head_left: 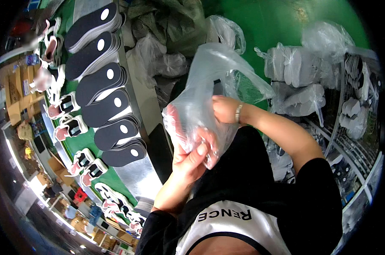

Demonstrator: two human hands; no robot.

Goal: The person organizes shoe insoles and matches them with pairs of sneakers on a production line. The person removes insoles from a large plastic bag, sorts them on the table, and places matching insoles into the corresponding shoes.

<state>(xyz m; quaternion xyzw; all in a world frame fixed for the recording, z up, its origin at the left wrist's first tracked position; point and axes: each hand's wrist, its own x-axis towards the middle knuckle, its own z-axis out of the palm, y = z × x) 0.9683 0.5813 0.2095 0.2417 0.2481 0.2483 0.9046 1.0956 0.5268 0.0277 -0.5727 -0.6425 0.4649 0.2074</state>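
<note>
Both hands work a clear plastic bag (205, 89) at chest height: the left hand (192, 159) pinches its lower edge, the right hand (223, 108) clutches its side. Pinkish contents sit inside; stacked black insoles (111, 102) wait on the counter (137, 178), apparently unbagged.

A clear plastic bag (201, 102) is held up at the centre, crumpled, with pinkish pieces showing through its lower part. Another clear bag (228, 32) lies behind it near the top. To the right, tied clear bags of white pieces (292, 63) are heaped on the green floor, with more below them (300, 100). Brown cardboard boxes (18, 91) stand at far left.
</note>
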